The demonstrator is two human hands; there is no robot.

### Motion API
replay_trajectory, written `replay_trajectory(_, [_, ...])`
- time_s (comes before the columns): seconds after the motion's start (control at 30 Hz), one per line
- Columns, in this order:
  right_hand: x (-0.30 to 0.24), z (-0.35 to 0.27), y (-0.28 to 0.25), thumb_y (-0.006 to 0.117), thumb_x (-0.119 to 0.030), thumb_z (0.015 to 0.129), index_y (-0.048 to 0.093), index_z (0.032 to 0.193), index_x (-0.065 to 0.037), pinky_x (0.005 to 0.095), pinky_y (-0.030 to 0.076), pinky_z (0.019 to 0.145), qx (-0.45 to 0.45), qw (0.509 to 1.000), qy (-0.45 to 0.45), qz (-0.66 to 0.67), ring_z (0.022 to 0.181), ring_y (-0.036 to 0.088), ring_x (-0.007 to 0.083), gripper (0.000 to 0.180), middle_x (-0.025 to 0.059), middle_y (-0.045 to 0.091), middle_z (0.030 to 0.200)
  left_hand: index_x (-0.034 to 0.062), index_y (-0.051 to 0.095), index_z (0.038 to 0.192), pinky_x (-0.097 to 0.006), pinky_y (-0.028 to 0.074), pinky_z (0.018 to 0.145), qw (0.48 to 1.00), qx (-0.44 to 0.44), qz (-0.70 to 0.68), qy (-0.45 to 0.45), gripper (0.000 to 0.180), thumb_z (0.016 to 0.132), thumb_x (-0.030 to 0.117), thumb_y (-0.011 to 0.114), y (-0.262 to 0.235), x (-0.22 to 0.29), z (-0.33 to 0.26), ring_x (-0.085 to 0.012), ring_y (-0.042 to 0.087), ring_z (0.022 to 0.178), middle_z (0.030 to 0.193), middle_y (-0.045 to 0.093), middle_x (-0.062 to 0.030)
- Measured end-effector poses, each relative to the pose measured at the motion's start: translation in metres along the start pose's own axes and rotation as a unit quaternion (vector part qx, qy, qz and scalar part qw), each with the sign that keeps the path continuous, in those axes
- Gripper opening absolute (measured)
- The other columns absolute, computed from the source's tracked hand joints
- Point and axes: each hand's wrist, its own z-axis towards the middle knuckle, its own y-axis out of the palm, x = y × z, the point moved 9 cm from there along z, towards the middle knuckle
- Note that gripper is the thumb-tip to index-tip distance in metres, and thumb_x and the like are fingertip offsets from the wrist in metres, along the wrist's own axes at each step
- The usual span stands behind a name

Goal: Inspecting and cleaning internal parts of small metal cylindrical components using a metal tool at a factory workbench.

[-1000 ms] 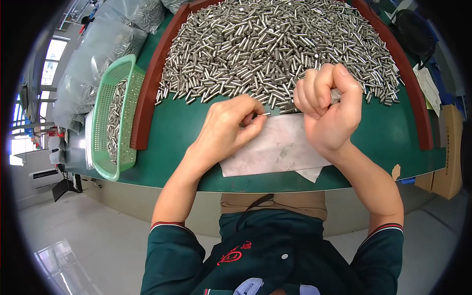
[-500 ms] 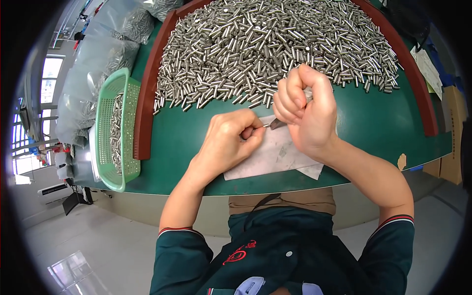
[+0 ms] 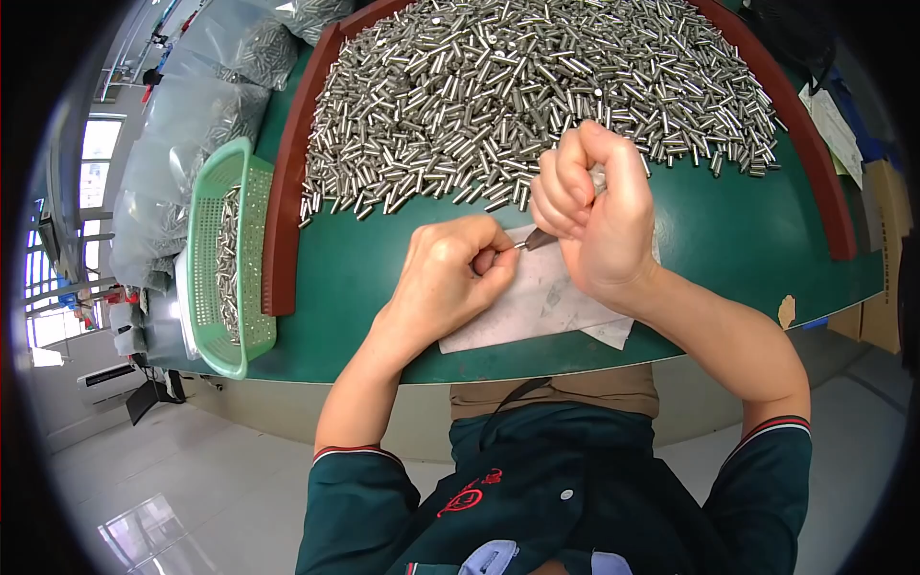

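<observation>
My left hand is closed, pinching a small silver metal pin between thumb and forefinger. Only the pin's end shows past the fingertips. Wrapped in a fist, my right hand grips a knife-like tool whose short dark blade sticks out toward the left. The blade's tip meets or nearly meets the pin's end; I cannot tell which. Most of the tool's handle is hidden in the fist. Below both hands lies a pale, stained cloth or paper sheet. A large heap of similar metal pins spreads just beyond them.
Red-brown rails border the heap at left and right on the green table. Left of it stands a green basket holding pins, beside clear plastic bags of more pins. Cardboard stands at the far right.
Both hands keep nearly the same pose, the blade staying at the pin's end. The whole view has shifted very slightly.
</observation>
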Motion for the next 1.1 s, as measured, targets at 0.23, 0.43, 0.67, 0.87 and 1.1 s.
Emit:
replay_trajectory(0.23, [0.002,0.0,0.001,0.028,-0.026,0.088,0.026,0.052,-0.011,0.0236,0.017,0.038,0.002,1.0,-0.011,-0.01,0.039,0.017,0.0076,0.039,-0.0021,0.024,0.043,-0.001,0.055,0.064,-0.025,0.036,0.042,0.999,0.003,-0.029,-0.029,0.006,0.066,0.0,0.061,0.001,-0.003,0.0,-0.0122,0.043,0.043,0.05,0.048,-0.0048])
replay_trajectory(0.43, [-0.001,-0.006,0.014,0.03,-0.023,0.089,0.028,0.052,-0.01,0.0242,0.018,0.039,-0.022,0.991,-0.095,-0.095,0.04,0.019,0.0072,0.039,-0.0016,0.026,0.044,-0.0013,0.053,0.062,-0.029,0.036,0.041,0.998,-0.003,-0.042,-0.051,0.007,0.066,0.0,0.059,0.002,-0.003,0.002,-0.0181,0.045,0.04,0.047,0.045,-0.0081])
replay_trajectory(0.67, [-0.002,-0.005,0.016,0.031,-0.022,0.089,0.03,0.052,-0.009,0.0239,0.018,0.039,-0.027,0.983,-0.112,-0.142,0.041,0.019,0.0072,0.038,-0.0011,0.028,0.045,-0.0011,0.052,0.065,-0.027,0.033,0.04,0.998,0.019,-0.055,-0.033,0.008,0.068,0.001,0.059,-0.001,-0.002,0.0,-0.0143,0.042,0.041,0.05,0.046,-0.0057])
replay_trajectory(0.87, [-0.001,0.0,0.006,0.032,-0.019,0.089,0.028,0.052,-0.008,0.0226,0.021,0.039,-0.033,0.996,-0.057,-0.062,0.041,0.024,0.0061,0.038,-0.0016,0.029,0.047,0.0038,0.054,0.084,-0.017,0.028,0.046,0.868,0.021,-0.457,-0.191,0.008,0.081,0.01,0.058,-0.006,-0.042,-0.005,-0.0012,0.035,0.054,0.075,0.054,0.0008])
replay_trajectory(1.1, [0.003,0.0,0.006,0.033,-0.026,0.089,0.029,0.053,-0.009,0.0233,0.018,0.039,-0.027,0.998,-0.036,-0.038,0.041,0.021,0.0065,0.04,-0.0018,0.027,0.046,-0.0009,0.053,0.101,-0.016,0.027,0.044,0.742,0.016,-0.63,-0.228,0.018,0.086,0.009,0.048,-0.001,-0.059,-0.005,-0.0027,0.031,0.05,0.079,0.053,-0.0052])
